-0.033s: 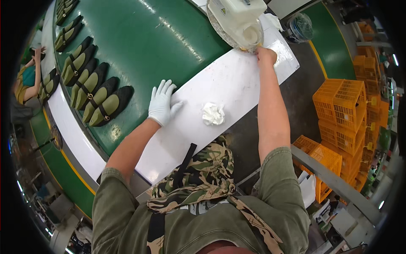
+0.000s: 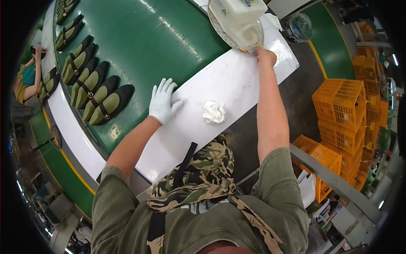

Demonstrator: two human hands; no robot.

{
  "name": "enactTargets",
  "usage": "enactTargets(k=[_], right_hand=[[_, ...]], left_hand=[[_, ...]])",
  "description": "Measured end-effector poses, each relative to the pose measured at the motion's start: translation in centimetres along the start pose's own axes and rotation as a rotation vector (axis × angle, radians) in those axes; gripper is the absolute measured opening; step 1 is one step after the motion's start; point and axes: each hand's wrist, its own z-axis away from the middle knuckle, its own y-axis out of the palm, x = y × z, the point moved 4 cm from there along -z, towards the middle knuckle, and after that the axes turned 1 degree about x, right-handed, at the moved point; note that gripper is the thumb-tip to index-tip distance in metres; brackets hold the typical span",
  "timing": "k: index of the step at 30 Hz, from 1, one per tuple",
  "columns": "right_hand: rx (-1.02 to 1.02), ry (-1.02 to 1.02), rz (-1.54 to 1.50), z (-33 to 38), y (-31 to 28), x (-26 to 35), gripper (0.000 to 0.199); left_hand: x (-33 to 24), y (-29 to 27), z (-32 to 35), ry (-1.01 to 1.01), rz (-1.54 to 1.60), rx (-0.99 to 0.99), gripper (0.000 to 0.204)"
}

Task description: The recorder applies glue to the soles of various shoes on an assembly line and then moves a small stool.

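My left hand (image 2: 162, 103), in a white glove, lies flat with its fingers out where the white tabletop (image 2: 237, 80) meets the green belt (image 2: 144, 46); nothing is in it. Out at the far right, my bare right hand (image 2: 265, 56) is closed at the front edge of a white plastic machine or container (image 2: 241, 15) with a round opening, set on a plastic-wrapped base. What its fingers grip is hidden beneath them. A crumpled white cloth or paper (image 2: 214, 112) rests on the tabletop between my arms.
Several green-lined black shoes (image 2: 111, 103) stand in a row along the belt's left side. Stacked orange crates (image 2: 338, 101) rise at the right, behind a metal rail (image 2: 334, 182). Another person (image 2: 28, 86) works past the belt at far left. A plastic-wrapped bucket (image 2: 299, 27) stands beyond the table.
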Motion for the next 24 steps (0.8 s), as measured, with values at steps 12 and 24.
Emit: enactTargets(k=[12, 24], right_hand=[[-0.138, 0.149, -0.377, 11.3, -1.3, -5.1, 0.012], [-0.189, 0.213, -0.331, 17.6, -3.4, -5.4, 0.008]], left_hand=[[0.5, 0.0, 0.6, -0.006, -0.007, -0.065, 0.065], [0.5, 0.0, 1.0, -0.015, -0.055, -0.042, 0.066]])
